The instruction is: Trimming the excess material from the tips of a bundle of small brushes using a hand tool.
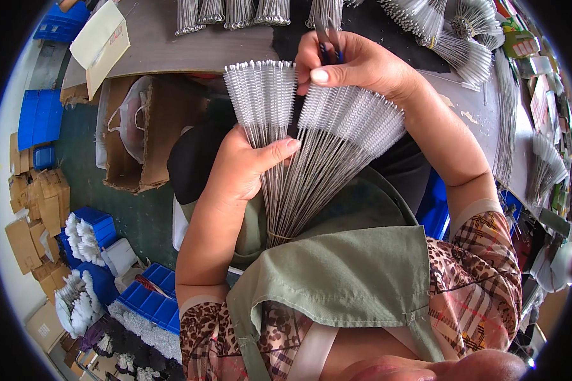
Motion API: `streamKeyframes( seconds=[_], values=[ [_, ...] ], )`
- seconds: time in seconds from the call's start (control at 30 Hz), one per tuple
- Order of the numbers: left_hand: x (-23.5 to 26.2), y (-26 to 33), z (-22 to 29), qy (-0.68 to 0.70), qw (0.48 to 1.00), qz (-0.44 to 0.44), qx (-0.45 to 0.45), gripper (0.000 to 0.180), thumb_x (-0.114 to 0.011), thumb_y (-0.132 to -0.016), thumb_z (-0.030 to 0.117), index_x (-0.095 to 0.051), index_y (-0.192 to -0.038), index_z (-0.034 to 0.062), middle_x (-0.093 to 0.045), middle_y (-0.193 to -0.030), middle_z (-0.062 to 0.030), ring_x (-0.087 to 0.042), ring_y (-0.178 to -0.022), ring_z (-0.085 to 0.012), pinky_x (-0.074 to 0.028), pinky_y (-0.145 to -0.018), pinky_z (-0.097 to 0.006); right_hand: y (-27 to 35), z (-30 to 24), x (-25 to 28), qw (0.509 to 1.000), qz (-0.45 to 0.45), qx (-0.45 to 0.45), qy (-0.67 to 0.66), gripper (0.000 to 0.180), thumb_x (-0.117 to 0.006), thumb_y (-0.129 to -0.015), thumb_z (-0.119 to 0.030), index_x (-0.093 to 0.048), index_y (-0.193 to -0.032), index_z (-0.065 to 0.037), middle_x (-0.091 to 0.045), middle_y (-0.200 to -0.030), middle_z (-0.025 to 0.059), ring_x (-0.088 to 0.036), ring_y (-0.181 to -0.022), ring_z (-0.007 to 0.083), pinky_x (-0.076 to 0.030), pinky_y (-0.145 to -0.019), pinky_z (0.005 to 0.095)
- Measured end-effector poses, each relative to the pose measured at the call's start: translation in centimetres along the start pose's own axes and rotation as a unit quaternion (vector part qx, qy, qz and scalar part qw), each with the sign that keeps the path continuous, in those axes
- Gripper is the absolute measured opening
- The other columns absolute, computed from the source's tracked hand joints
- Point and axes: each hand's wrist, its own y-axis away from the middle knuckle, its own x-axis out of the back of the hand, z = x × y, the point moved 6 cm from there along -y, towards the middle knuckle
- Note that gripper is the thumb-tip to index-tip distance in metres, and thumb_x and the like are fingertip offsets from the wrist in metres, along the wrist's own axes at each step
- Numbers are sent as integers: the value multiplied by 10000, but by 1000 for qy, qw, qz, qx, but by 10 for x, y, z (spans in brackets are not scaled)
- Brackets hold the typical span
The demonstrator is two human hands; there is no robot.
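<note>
A fanned bundle of thin wire brushes [353,117] with white bristle heads is split into two parts, heads pointing away from me. My left hand [238,162] is closed around the wire stems of the left part [260,95], its thumb lying across them. Lower down, a band [278,235] ties the stems together near my apron. My right hand [362,63] holds a dark two-bladed small tool [328,44], tweezers or snips, points away from me. Its thumb rests at the bristle tips of the right part, beside the gap; some fingers are hidden.
Bundles of wire brushes [270,11] lie along the table's [165,47] far side, more at the far right [461,54]. Left of my knees stands an open cardboard box [124,171] with a plastic bag. Blue bins [149,298] and white brushes [76,301] sit lower left.
</note>
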Motion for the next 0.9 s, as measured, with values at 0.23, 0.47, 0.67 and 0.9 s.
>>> streamKeyframes(
  seconds=[0.23, 0.47, 0.67, 0.9],
  values=[
    [0, 1, 2, 17, 1000, 0, 20, 307, -734, -736, 81, -580, -991, 7, -613, -845, -28, -569, -716, -100, -463, -637, -243, -1, -6, -4, 999, -28, 15, -25, 341, -703, -786, -283, -523, -952, -45, -536, -795, 13, -591, -803, 130, -465, -764, 250],
    [2, 2, 0, 31, 1000, 2, -3, 295, -697, -754, 54, -575, -1018, 1, -627, -868, -48, -590, -736, -116, -482, -664, -249, 1, -9, -5, 999, 24, -13, 28, 209, -677, -811, -136, -522, -930, -61, -526, -793, -11, -532, -783, 83, -450, -742, 237],
    [4, 3, 0, 14, 1000, 24, 4, 283, -695, -762, 61, -576, -1009, -10, -637, -858, -68, -617, -705, -140, -508, -641, -261, 0, -4, 1, 1000, 2, -4, -6, 235, -680, -809, -206, -508, -889, -67, -507, -818, -17, -506, -783, 77, -446, -750, 253],
    [1, 1, 3, 12, 1000, 13, -10, 267, -681, -772, 62, -574, -1002, -20, -634, -863, -87, -624, -694, -160, -523, -617, -277, -8, 19, 7, 991, -79, -19, -108, 295, -595, -857, -22, -480, -1127, -56, -625, -954, 57, -592, -934, 130, -468, -828, 249]
  ],
)
